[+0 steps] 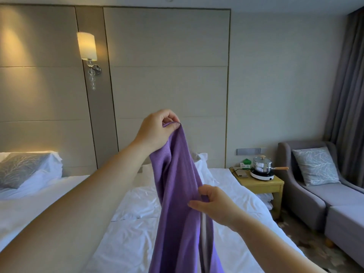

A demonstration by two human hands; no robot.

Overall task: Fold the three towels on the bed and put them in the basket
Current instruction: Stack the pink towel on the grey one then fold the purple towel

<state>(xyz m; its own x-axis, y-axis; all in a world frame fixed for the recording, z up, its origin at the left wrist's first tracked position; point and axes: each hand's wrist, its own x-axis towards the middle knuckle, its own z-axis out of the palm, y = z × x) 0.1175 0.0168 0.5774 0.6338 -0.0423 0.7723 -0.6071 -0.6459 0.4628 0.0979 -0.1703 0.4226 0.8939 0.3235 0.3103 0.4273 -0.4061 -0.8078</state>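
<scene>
On the left a wall lamp (87,46) glows above a pillow (29,170). The left hand (155,131) is raised over the bed (137,233), thumb and fingers pinched shut on the top edge of the purple towel (181,194), which hangs in the air. Lower, the right hand (214,203) grips a side edge, probably hunting for the next corner. It should slide along that edge to the corner, then spread the towel flat before folding. No basket shows, only a bedside table (262,184) and sofa (319,194) at right
</scene>
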